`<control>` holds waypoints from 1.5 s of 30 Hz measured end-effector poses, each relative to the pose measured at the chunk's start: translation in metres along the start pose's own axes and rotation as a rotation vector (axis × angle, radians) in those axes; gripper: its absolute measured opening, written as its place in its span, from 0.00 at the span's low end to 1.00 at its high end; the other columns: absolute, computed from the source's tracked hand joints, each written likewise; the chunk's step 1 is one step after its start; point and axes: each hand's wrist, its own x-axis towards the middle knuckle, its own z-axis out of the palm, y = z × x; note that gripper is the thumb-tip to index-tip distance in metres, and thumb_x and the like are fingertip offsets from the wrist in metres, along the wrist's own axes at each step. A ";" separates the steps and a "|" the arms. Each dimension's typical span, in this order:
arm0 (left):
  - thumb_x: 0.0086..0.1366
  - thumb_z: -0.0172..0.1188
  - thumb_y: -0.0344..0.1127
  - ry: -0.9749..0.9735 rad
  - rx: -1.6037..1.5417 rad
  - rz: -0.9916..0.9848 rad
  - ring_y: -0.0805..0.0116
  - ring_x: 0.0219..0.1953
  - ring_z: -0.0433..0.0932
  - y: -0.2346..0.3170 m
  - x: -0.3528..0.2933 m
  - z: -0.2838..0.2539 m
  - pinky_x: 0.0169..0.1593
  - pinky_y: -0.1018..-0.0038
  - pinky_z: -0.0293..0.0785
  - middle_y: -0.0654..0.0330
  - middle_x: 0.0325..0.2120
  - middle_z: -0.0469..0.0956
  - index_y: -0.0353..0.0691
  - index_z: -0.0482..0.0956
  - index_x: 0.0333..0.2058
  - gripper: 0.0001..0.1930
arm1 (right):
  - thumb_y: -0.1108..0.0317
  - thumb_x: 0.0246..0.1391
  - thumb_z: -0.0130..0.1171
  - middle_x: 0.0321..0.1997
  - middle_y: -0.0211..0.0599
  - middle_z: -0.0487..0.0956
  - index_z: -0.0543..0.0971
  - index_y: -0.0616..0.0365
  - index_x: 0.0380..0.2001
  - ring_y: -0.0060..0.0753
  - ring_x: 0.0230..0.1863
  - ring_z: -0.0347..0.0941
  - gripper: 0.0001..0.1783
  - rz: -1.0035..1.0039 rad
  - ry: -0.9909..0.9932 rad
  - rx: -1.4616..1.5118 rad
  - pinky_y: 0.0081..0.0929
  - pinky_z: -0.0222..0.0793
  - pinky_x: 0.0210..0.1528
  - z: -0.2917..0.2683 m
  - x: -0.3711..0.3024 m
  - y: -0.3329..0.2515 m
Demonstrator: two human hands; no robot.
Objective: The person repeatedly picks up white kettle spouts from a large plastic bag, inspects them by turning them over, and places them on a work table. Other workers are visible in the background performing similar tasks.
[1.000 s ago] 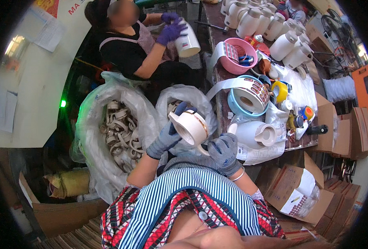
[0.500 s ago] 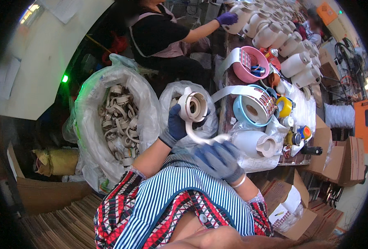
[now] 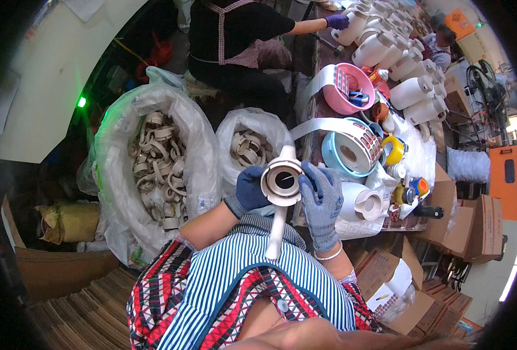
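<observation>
Both my hands wear grey-blue work gloves. Between them, in front of my striped apron, is a cream plastic jug top (image 3: 280, 201), a round collar with a spout and a long curved handle. Its ring faces up toward me, the spout points away and the handle hangs toward my body. My left hand (image 3: 249, 189) grips the collar's left side, while my right hand (image 3: 321, 201) closes on its right side. Just beyond, a small plastic bag (image 3: 226, 143) holds similar cream parts (image 3: 250, 147). A white jug (image 3: 355, 202) lies on its side right of my right hand.
A large plastic bag (image 3: 109, 157) full of handled tops stands at left. The table carries a blue basin (image 3: 330, 156) with a label roll (image 3: 352, 153), a pink basin (image 3: 335, 100), yellow tape (image 3: 394, 150) and several white jugs (image 3: 411, 92). A co-worker's purple-gloved hand (image 3: 337, 22) touches a jug. Cartons (image 3: 483, 227) stand at right.
My right hand has moved up from the handle to the collar's right side. The jug top has turned, its handle now toward me, and sits slightly lower and further right.
</observation>
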 end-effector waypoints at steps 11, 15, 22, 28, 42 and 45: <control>0.73 0.44 0.47 0.000 -0.230 -0.038 0.57 0.62 0.69 -0.020 -0.012 0.007 0.68 0.55 0.60 0.51 0.59 0.70 0.37 0.66 0.61 0.25 | 0.67 0.54 0.65 0.37 0.39 0.77 0.80 0.60 0.46 0.33 0.34 0.76 0.17 0.275 -0.129 0.088 0.28 0.71 0.36 0.009 -0.009 0.012; 0.73 0.44 0.47 -0.047 -0.113 0.081 0.55 0.63 0.68 -0.019 -0.011 0.009 0.68 0.53 0.59 0.51 0.61 0.69 0.35 0.63 0.63 0.27 | 0.71 0.55 0.63 0.35 0.36 0.76 0.81 0.62 0.45 0.24 0.29 0.72 0.14 0.253 -0.136 0.068 0.23 0.68 0.34 0.011 -0.007 0.013; 0.73 0.45 0.49 -0.069 0.052 0.094 0.56 0.63 0.67 -0.012 -0.012 0.007 0.68 0.53 0.59 0.51 0.61 0.68 0.36 0.63 0.63 0.28 | 0.71 0.57 0.60 0.37 0.38 0.76 0.80 0.63 0.46 0.26 0.33 0.73 0.14 0.382 -0.187 0.168 0.24 0.69 0.37 0.018 -0.009 0.021; 0.72 0.41 0.60 -0.013 -1.060 -0.395 0.62 0.62 0.69 -0.029 -0.002 0.003 0.67 0.62 0.64 0.53 0.62 0.67 0.38 0.59 0.66 0.35 | 0.71 0.58 0.59 0.42 0.40 0.76 0.78 0.65 0.48 0.27 0.40 0.74 0.16 0.469 -0.200 0.257 0.23 0.70 0.43 0.020 -0.011 0.027; 0.53 0.73 0.34 0.101 -0.188 -0.014 0.64 0.53 0.76 -0.034 0.005 0.000 0.58 0.67 0.72 0.55 0.50 0.76 0.39 0.70 0.55 0.31 | 0.74 0.56 0.59 0.41 0.39 0.74 0.77 0.65 0.48 0.27 0.39 0.73 0.16 0.518 -0.224 0.197 0.24 0.71 0.42 0.024 -0.001 0.031; 0.58 0.68 0.32 0.064 -0.127 0.033 0.65 0.54 0.75 -0.026 0.012 0.000 0.59 0.67 0.71 0.55 0.51 0.75 0.39 0.69 0.56 0.28 | 0.74 0.55 0.60 0.39 0.39 0.73 0.77 0.65 0.48 0.26 0.37 0.73 0.16 0.439 -0.206 0.132 0.24 0.71 0.40 0.024 0.001 0.030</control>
